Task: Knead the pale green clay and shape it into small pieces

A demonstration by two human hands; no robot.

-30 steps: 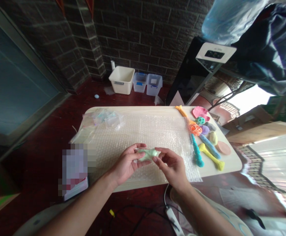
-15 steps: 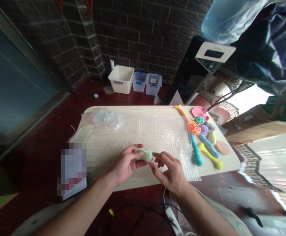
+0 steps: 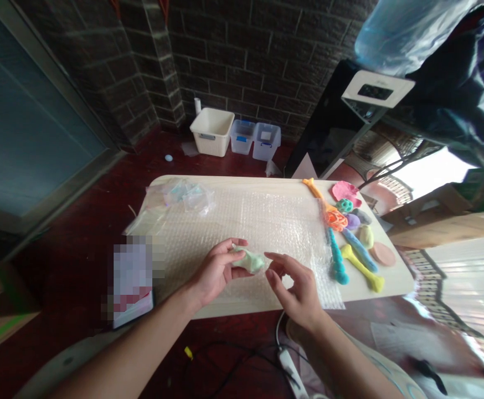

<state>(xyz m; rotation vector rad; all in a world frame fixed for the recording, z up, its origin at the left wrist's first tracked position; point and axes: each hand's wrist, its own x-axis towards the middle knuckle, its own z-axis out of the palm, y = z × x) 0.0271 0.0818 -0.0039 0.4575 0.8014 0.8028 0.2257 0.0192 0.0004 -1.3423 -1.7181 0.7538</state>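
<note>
My left hand (image 3: 212,272) is closed around a pale green lump of modelling clay (image 3: 251,260), thumb on top and fingers beneath. Clear film seems to show at the lump's edges, though I cannot be sure. Just right of the lump, my right hand (image 3: 298,285) has its thumb and forefinger curved and apart, with nothing visible between them. Both hands are above a sheet of bubble wrap (image 3: 283,221) spread over the pale table (image 3: 391,280).
Coloured clay shapes lie along the table's right side, among them a yellow bone shape (image 3: 362,269), a teal twisted stick (image 3: 336,257) and an orange piece (image 3: 335,219). Clear plastic bags (image 3: 192,197) rest at the back left. Beyond the table, a white bin (image 3: 212,133) stands on the floor.
My right fingers, earlier at the green clay's right end, are now slightly apart from it. The left hand keeps its hold, and the lump's visible shape has shifted. The whole view has moved slightly.
</note>
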